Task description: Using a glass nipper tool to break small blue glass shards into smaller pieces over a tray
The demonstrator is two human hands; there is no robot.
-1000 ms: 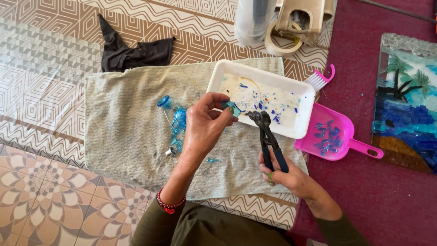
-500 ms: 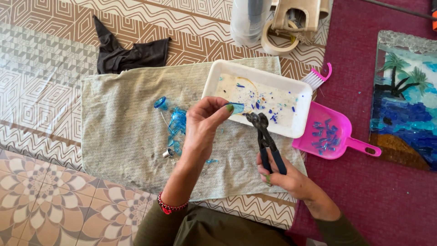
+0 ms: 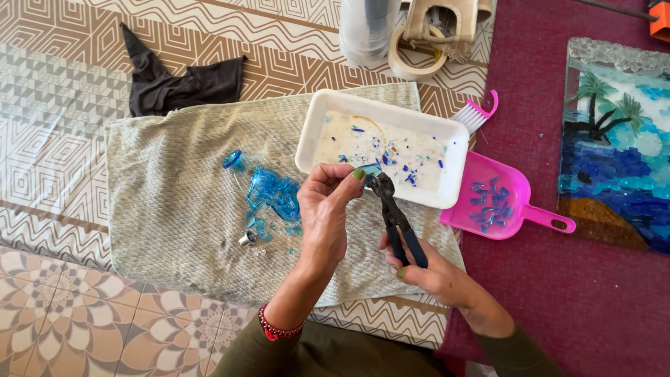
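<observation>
Hands over grey towel (image 3: 174, 209) on patterned floor (image 3: 63, 174): left fingers (image 3: 349, 183) pinch perhaps glass, right grips nippers (image 3: 394, 213).

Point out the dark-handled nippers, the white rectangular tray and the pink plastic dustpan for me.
dark-handled nippers (image 3: 392, 213): head view, on the metal neck below the jaws.
white rectangular tray (image 3: 317, 132): head view, on its left rim.
pink plastic dustpan (image 3: 541, 218): head view, on its handle.
</observation>
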